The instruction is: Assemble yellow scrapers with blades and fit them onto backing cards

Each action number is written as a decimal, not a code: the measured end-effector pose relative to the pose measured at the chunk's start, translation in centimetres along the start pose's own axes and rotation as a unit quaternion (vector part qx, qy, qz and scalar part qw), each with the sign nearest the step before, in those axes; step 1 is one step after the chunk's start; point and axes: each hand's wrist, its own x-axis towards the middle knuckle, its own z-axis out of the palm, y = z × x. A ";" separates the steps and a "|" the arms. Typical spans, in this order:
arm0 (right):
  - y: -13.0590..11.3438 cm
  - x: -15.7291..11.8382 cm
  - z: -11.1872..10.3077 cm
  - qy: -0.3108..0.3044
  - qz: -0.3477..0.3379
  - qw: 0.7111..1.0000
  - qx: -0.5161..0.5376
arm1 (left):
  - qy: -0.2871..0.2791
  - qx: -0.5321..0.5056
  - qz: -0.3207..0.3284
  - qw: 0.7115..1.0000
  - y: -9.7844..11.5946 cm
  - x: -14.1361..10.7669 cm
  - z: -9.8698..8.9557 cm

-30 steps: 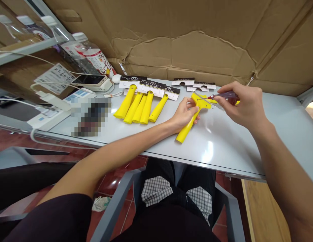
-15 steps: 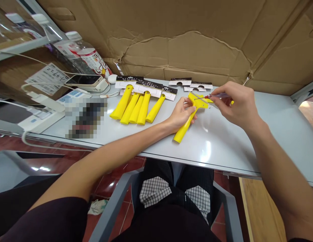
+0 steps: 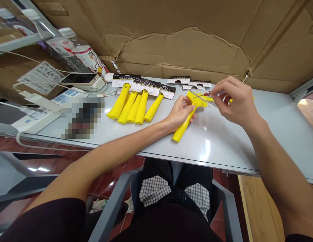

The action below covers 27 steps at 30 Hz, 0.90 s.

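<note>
My left hand (image 3: pixel 182 112) is closed around the neck of a yellow scraper (image 3: pixel 181 131), its hollow handle slanting toward the table's front edge. A thin metal strip lies across the scraper's wide head. My right hand (image 3: pixel 234 101) pinches a screwdriver (image 3: pixel 200 96), whose tip touches the head near one of its holes. What looks like a small screw (image 3: pixel 208 106) lies beside the head. Another yellow piece shows partly behind my right hand, mostly hidden. Left of my hands, several yellow scrapers (image 3: pixel 140 107) with black-and-white cards lie in a row, handles toward me.
Several loose header cards (image 3: pixel 178 80) lie at the back against a cardboard panel (image 3: pixel 192 50). On the left are a phone (image 3: pixel 80 79), a power strip (image 3: pixel 35 117), white cables and plastic bottles (image 3: pixel 87 55). A blurred-out patch covers something on the table (image 3: pixel 234 148).
The view has shifted slightly. My left hand keeps its hold on the scraper. My right fingers have changed position on the screwdriver, and its shaft shows more clearly.
</note>
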 end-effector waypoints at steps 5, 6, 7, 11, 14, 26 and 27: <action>0.3 -0.1 0.2 0.001 0.058 0.998 -0.034 | 0.000 0.000 0.001 1.000 0.0 0.0 -0.1; 0.3 -0.1 0.2 0.000 0.064 0.997 -0.038 | -0.001 0.001 0.002 1.000 0.0 0.0 -0.1; 0.2 -0.1 0.2 -0.001 0.067 0.997 -0.040 | -0.002 0.002 0.003 1.000 0.0 0.0 -0.1; -0.2 -0.1 -0.1 -0.012 0.048 0.999 -0.023 | -0.002 -0.001 0.004 1.000 -0.1 0.1 -0.1; -0.1 -0.1 -0.2 -0.018 0.063 0.998 -0.015 | 0.007 -0.002 0.004 1.000 -0.1 0.2 -0.1; -0.3 -0.1 -0.3 -0.023 0.073 0.996 -0.040 | 0.005 0.019 0.018 1.000 -0.4 0.3 -0.2; -0.3 -0.1 -0.3 -0.021 0.083 0.995 -0.047 | 0.007 0.025 0.021 0.999 -0.4 0.3 -0.3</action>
